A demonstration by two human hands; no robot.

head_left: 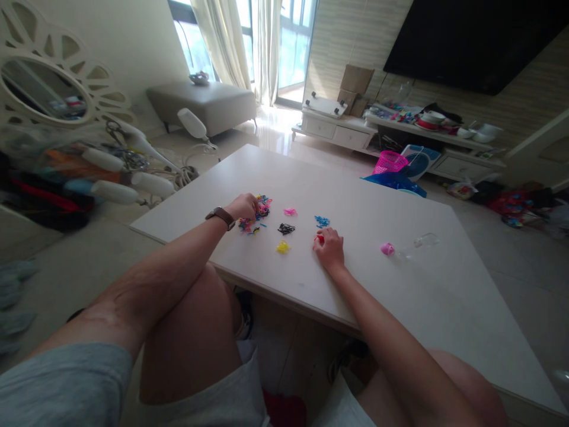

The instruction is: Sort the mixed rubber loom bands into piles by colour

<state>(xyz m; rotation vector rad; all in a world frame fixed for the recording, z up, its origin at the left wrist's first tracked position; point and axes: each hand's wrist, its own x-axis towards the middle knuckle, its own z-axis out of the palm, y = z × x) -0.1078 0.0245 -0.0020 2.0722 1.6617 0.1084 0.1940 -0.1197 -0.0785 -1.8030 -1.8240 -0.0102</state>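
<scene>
My left hand (244,206), with a watch on its wrist, reaches into a mixed pile of small coloured pieces (264,205) that look like rubber bands. Its fingers are bent and closed together, their tips partly hidden among the pieces. My right hand (329,248) rests on the table with curled fingers around some red rubber bands (319,238). Just beyond it lie blue rubber bands (322,221). Between my hands are separate small heaps of pink bands (290,212), black bands (286,229) and yellow bands (283,247).
The white table (355,207) also carries a pink rounded object (387,249) and a clear, see-through container (427,239) to the right. A lamp with white shades (153,184) stands by the left edge. Past the far right edge is a pink basket (390,162).
</scene>
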